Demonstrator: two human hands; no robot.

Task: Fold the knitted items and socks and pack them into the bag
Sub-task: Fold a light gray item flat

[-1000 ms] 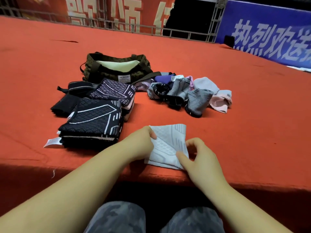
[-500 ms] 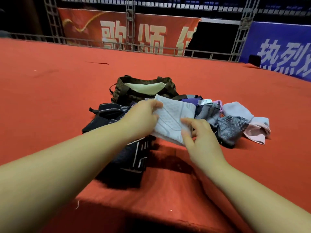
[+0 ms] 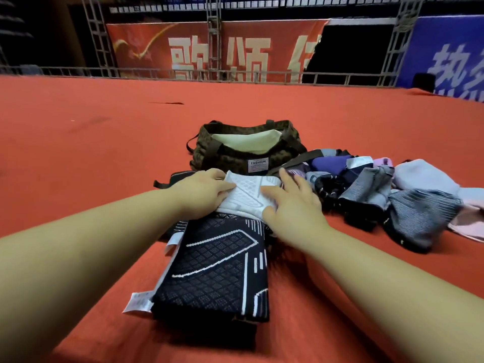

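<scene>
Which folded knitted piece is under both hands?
The white knitted piece, under the left hand and right hand; the black patterned one lies untouched.

An event hall or arena, set up for a ceremony. A broad stage (image 3: 91, 132) covered in red carpet runs back to a low metal railing (image 3: 235, 74) along its far edge. Behind stand truss towers (image 3: 214, 35), a red banner (image 3: 199, 48) and a blue banner (image 3: 445, 56) with large Chinese characters.
</scene>
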